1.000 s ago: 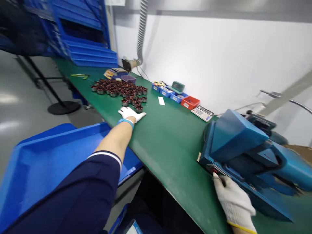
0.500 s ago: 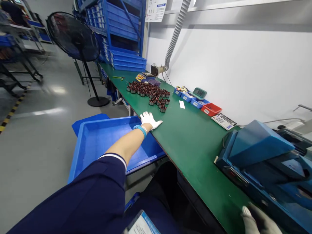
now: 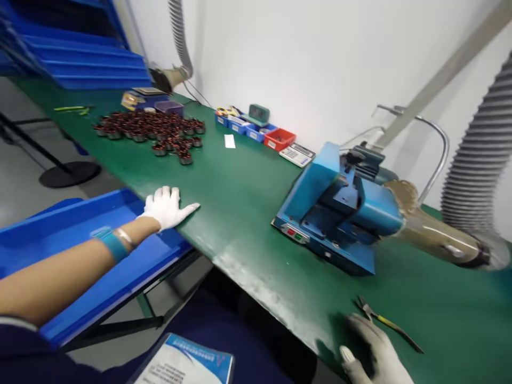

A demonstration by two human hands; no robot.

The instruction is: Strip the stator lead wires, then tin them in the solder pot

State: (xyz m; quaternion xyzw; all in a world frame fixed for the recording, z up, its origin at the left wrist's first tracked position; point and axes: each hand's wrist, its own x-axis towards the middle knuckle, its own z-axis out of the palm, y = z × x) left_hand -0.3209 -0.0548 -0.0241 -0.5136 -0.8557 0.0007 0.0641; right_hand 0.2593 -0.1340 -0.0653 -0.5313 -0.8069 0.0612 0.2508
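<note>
My left hand (image 3: 166, 209), in a white glove, lies spread on the near edge of the green table (image 3: 224, 197). Up the table from it stands a cluster of wire-wound motor cores (image 3: 148, 127) with copper-coloured windings. At the lower right, my right hand (image 3: 370, 349), gloved too, hovers at or just above the tabletop. Its thumb is apart from the curved, slightly blurred fingers, and nothing shows between them. Just beyond those fingers is a pair of pliers (image 3: 388, 322) with yellowish handles; whether they touch is unclear.
A blue machine (image 3: 332, 213) with red and green buttons sits right of centre, joined to a ducted hose (image 3: 476, 160). Along the wall are small blue bins (image 3: 240, 127), a red bin (image 3: 280, 140) and a calculator (image 3: 298, 154). A large blue tray (image 3: 80, 224) is beside the table at left.
My view has swung to the right, bringing the whole machine, its hose and the pliers into sight. The left hand stays flat on the table edge; more of the right hand shows.
</note>
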